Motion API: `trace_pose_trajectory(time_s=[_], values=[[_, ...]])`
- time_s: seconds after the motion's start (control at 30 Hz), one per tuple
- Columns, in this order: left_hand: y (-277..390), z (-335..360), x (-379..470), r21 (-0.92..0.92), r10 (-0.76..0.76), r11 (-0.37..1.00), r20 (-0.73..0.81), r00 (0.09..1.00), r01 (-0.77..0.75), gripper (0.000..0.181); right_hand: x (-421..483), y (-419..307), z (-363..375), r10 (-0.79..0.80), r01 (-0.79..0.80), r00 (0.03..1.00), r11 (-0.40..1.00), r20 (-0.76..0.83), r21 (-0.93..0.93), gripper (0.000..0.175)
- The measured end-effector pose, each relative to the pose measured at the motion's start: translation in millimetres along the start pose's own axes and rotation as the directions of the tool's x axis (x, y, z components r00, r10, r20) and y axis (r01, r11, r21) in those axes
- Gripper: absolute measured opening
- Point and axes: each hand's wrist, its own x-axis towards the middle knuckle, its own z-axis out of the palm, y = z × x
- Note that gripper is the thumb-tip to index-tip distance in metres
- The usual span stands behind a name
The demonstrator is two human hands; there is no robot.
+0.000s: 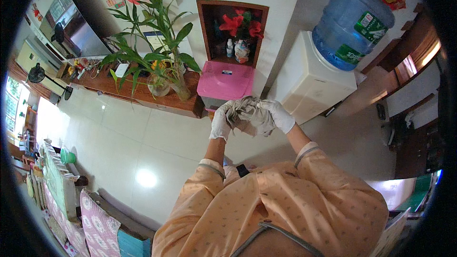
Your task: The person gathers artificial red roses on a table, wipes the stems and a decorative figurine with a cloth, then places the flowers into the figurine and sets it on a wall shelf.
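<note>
Both of my hands wear white gloves and hold a crumpled grey cloth (pixel 251 114) between them, in front of my body. My left hand (pixel 222 119) grips the cloth's left side, and my right hand (pixel 277 114) grips its right side. Just beyond the cloth stands a pink-lidded box (pixel 225 80), below a wooden-framed wall niche (pixel 201 30). Red artificial flowers (pixel 232 25), a small white bottle (pixel 229 48) and a colourful figurine or vase (pixel 242 51) are inside the niche. The fingertips are partly hidden in the cloth's folds.
On the left, a low wooden cabinet (pixel 142 100) bears leafy plants in glass vases (pixel 159 85) and a white device (pixel 121 70). A water dispenser (pixel 314 85) with a large blue bottle (pixel 342 25) stands at the right. A standing fan (pixel 36 74) and a green bucket (pixel 67 156) are further left.
</note>
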Motion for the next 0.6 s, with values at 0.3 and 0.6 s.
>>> trace_pose_trajectory(time_s=[0.3, 0.6], values=[[-26, 13, 19, 0.120, -0.143, 0.979, -0.150, 0.978, 0.162, 0.026, -1, 15, -68, -0.068, 0.068, 0.998, 0.998, 0.005, -0.005, 0.021], [69, 35, 123, 0.587, 0.493, 0.727, -0.087, 0.866, -0.355, 0.045, 47, -1, -83, -0.103, 0.091, 0.988, 0.991, -0.116, -0.099, 0.022]])
